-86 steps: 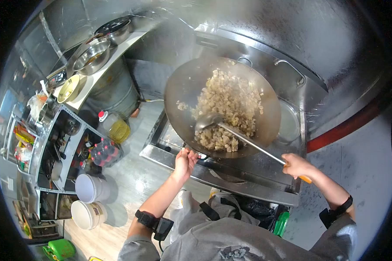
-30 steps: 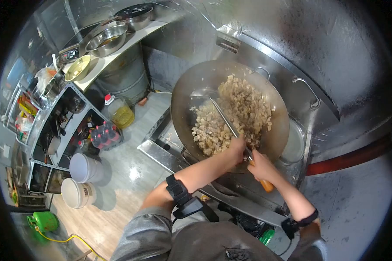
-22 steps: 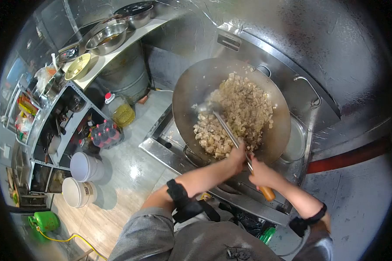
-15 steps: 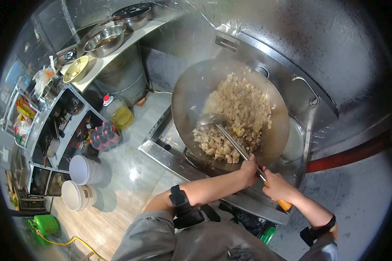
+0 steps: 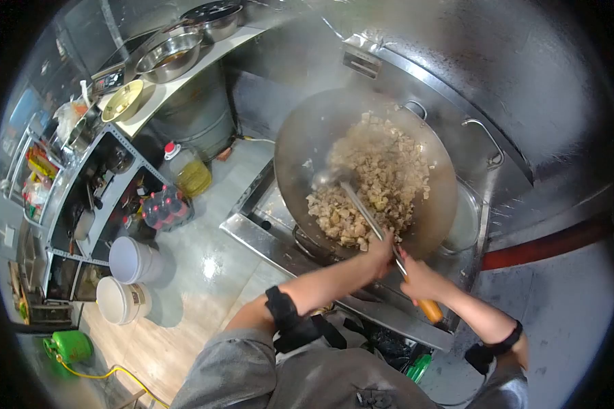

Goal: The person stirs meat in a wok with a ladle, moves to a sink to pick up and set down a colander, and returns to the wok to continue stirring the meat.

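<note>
A large wok (image 5: 297,146) stands on the stove in front of me, holding a heap of chopped, browned pieces of food (image 5: 382,163), perhaps meat. Steam rises over it. My left hand (image 5: 380,255) is closed around the metal shaft of a long ladle (image 5: 363,210), just above the wok's near rim. Farther down, my right hand (image 5: 423,278) grips the same ladle near its orange wooden handle end. The ladle's round head rests at the left side of the food, partly blurred by motion and steam.
The steel stove edge (image 5: 280,258) runs between me and the wok. To the left are white buckets (image 5: 124,300), an oil jug (image 5: 189,172), packed bottles (image 5: 165,208) and a shelf rack (image 5: 126,176). Steel bowls (image 5: 169,60) sit on the back-left counter. A green gas cylinder (image 5: 71,346) is lower left.
Both hands have pushed the ladle slightly forward and left, so its head sits farther from me in the wok. The whole view has shifted a little.
</note>
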Demonstrator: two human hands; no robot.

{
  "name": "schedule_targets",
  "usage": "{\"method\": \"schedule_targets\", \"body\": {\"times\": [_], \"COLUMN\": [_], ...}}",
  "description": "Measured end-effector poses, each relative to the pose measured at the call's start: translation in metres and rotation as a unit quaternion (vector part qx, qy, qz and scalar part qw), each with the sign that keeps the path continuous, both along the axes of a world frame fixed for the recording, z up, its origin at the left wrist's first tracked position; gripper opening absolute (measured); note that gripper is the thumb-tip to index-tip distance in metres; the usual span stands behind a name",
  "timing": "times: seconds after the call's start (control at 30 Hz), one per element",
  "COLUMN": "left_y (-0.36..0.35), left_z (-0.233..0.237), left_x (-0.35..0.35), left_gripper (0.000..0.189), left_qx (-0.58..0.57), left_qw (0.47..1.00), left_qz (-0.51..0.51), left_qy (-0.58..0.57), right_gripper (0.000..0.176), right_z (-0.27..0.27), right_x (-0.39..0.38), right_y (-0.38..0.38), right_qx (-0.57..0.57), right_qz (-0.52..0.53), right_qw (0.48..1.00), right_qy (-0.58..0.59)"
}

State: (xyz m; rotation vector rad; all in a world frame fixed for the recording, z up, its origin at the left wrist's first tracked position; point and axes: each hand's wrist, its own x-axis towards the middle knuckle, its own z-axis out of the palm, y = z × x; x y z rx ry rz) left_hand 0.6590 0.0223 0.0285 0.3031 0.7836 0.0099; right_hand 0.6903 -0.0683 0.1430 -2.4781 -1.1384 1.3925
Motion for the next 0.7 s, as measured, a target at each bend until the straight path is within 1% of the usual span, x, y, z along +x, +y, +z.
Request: {"method": "schedule_targets", "body": {"times": [0.03, 0.07, 0.1, 0.17, 0.2, 0.23, 0.3, 0.33, 0.37, 0.43, 0.47, 0.5, 0.57, 0.6, 0.63, 0.7], "left_y": [-0.013, -0.027, -0.034, -0.038, -0.035, -0.029, -0.015, -0.006, 0.003, 0.032, 0.047, 0.061, 0.084, 0.088, 0.089, 0.081], "left_z": [0.020, 0.015, 0.029, 0.033, 0.039, 0.045, 0.050, 0.047, 0.043, 0.026, 0.024, 0.021, 0.011, 0.012, 0.013, 0.008], "left_x": [-0.014, -0.019, -0.027, -0.025, -0.025, -0.023, -0.018, -0.014, -0.008, 0.006, 0.010, 0.012, 0.014, 0.015, 0.015, 0.009], "left_gripper": [0.030, 0.028, 0.026, 0.025, 0.025, 0.025, 0.025, 0.025, 0.026, 0.027, 0.029, 0.030, 0.033, 0.036, 0.036, 0.037], "left_qx": [-0.026, -0.044, -0.046, -0.077, -0.074, -0.065, -0.055, -0.030, -0.007, 0.017, 0.038, 0.059, 0.089, 0.110, 0.112, 0.121], "left_qw": [0.999, 0.996, 0.996, 0.994, 0.994, 0.996, 0.998, 0.999, 0.999, 0.999, 0.998, 0.998, 0.996, 0.994, 0.993, 0.991], "left_qz": [-0.030, -0.068, -0.078, -0.073, -0.075, -0.059, -0.041, -0.025, -0.010, -0.016, -0.009, -0.002, 0.003, -0.011, -0.014, -0.030], "left_qy": [-0.018, -0.025, -0.021, 0.010, 0.009, -0.001, -0.009, -0.019, -0.029, -0.047, -0.040, -0.031, -0.008, 0.024, 0.023, 0.044], "right_gripper": [0.037, 0.035, 0.035, 0.038, 0.043, 0.043, 0.047, 0.049, 0.050, 0.052, 0.062, 0.060, 0.059, 0.048, 0.037, 0.035], "right_z": [0.013, 0.019, 0.023, 0.028, 0.032, 0.034, 0.036, 0.039, 0.031, 0.016, 0.004, -0.010, -0.027, -0.033, -0.037, -0.032], "right_x": [-0.003, -0.007, -0.009, -0.012, -0.013, -0.012, -0.011, -0.012, -0.007, 0.001, 0.006, 0.011, 0.012, 0.006, 0.001, -0.002], "right_y": [-0.015, -0.029, -0.036, -0.045, -0.042, -0.037, -0.027, -0.016, -0.008, 0.014, 0.028, 0.042, 0.069, 0.076, 0.081, 0.072], "right_qx": [-0.034, -0.046, -0.046, -0.037, -0.015, -0.014, 0.037, 0.045, 0.069, 0.116, 0.112, 0.094, 0.076, 0.070, 0.065, 0.051], "right_qz": [-0.011, -0.021, -0.021, -0.011, -0.032, -0.031, -0.045, -0.058, -0.058, -0.066, -0.069, -0.075, -0.079, -0.085, -0.093, -0.096], "right_qw": [0.999, 0.998, 0.998, 0.999, 0.999, 0.999, 0.998, 0.997, 0.996, 0.991, 0.991, 0.992, 0.993, 0.993, 0.993, 0.994], "right_qy": [0.023, 0.022, 0.022, -0.006, -0.015, -0.018, -0.018, -0.005, -0.001, 0.001, -0.016, -0.042, -0.031, -0.036, -0.040, -0.012]}}
